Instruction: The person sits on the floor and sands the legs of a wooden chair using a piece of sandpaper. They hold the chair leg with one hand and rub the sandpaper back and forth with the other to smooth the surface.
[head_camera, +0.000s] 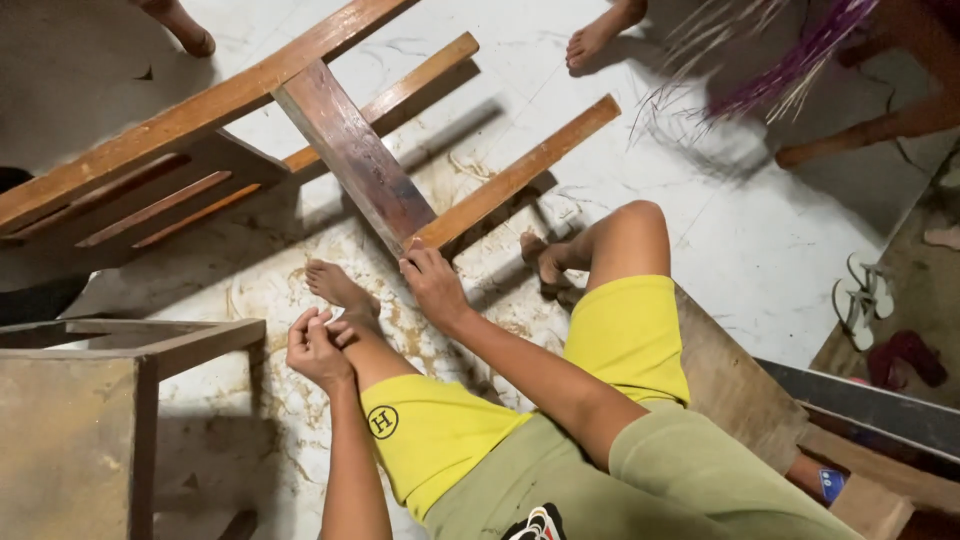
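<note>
Two bare hands are what I count in front of me. My right hand (432, 283) rests on the lower end of a dark wooden board (355, 155), its fingers curled over the edge where the board meets a slanting slat (515, 172). My left hand (316, 345) is by my shin, fingers pinched together; I cannot tell on what. The board belongs to one overturned wooden frame (190, 120) lying on the pale floor (740, 240). One wooden stool (150, 340) stands just left.

white marble-patterned floor (760, 250), dusty, with flip-flops (862, 300) beside a wooden box (70, 440).
</note>
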